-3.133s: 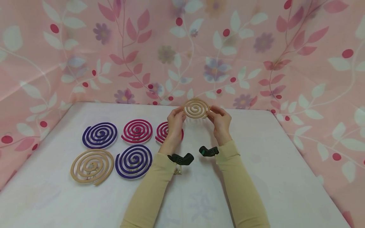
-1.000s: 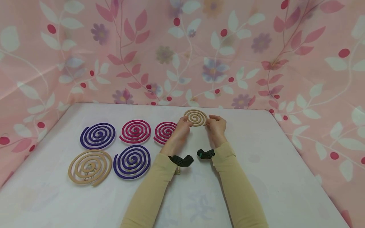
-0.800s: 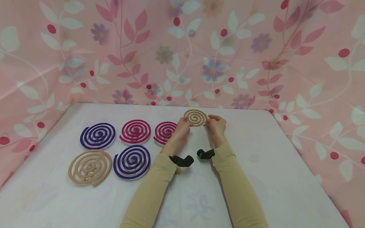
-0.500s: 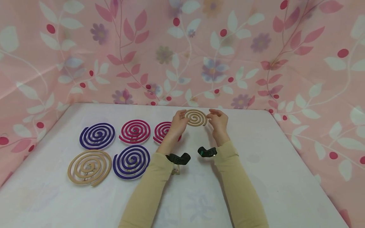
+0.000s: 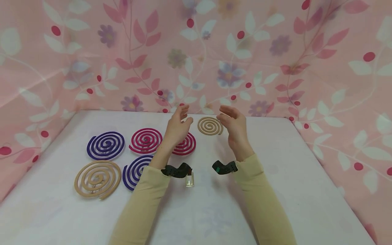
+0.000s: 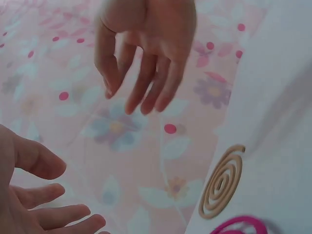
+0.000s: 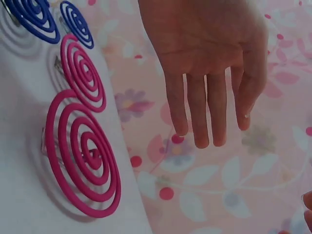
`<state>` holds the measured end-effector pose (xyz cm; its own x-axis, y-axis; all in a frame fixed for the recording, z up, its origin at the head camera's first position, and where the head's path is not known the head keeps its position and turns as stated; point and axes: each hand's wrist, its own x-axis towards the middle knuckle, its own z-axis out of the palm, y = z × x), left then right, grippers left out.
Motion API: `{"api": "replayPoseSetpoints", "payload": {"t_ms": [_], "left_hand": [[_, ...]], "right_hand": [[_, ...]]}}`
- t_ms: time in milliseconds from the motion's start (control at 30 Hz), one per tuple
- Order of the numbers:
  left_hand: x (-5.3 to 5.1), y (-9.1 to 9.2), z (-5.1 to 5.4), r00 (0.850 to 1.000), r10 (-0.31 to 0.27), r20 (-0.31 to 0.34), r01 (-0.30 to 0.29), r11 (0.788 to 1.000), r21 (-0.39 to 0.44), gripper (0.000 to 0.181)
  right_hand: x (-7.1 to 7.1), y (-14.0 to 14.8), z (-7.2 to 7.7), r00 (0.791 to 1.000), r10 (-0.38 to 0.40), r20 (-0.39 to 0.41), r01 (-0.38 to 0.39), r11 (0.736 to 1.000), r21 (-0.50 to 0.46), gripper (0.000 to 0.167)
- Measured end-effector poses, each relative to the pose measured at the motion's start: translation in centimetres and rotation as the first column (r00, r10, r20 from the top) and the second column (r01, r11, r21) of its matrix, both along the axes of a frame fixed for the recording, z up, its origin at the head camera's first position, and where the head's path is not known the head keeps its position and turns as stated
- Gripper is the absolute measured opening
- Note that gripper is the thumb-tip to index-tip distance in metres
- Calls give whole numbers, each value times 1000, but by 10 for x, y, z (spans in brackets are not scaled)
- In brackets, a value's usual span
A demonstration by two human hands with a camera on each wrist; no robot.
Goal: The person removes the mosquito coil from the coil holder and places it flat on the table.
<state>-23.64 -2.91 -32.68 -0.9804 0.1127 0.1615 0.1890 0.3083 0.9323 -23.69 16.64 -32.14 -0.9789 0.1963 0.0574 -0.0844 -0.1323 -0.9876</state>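
Observation:
A tan spiral coil (image 5: 210,126) lies at the back of the white table (image 5: 275,204), between and behind the two raised hands. My left hand (image 5: 177,128) is held above the table with nothing in it, in front of a pink coil (image 5: 187,144) that it partly hides. The right hand (image 5: 235,127), also holding nothing, is raised just right of the tan coil, fingers loosely bent toward the left. In the left wrist view the tan coil (image 6: 222,185) touches neither hand. The right wrist view shows the right hand (image 7: 209,58) with its fingers extended.
On the left are another pink coil (image 5: 146,140), a blue coil (image 5: 105,145), a second blue coil (image 5: 134,172) partly behind the left arm, and a larger tan coil (image 5: 98,179). A small metal stand (image 5: 190,180) is near the left wrist. Floral cloth (image 5: 196,54) hangs behind.
Both hands have let go of the tan coil, which now lies at the back of the table. They have risen and spread apart, the left one moving left, and the small stand is more visible.

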Motion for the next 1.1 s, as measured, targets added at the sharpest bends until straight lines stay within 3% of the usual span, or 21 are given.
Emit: {"api": "replayPoseSetpoints", "payload": {"t_ms": [200,400,600,800,1100], "left_hand": [[9,-29,-4,998,-44,37,43,998,38,52],[10,-61,-12,991,-95,92,87,992,86,49],[10,-86,-9,987,-125,96,116,989,90,49],[7,-99,-6,983,-149,108,134,982,134,51],[-2,-106,-20,976,-153,152,134,983,128,47]], "right_hand": [[10,-6,6,999,39,-10,-39,999,-21,40],[20,-10,7,997,77,12,-77,997,5,42],[28,-10,7,995,101,-2,-100,995,26,44],[29,-12,5,994,104,-16,-104,995,0,43],[24,-25,-7,993,117,17,-117,993,5,42]]}}
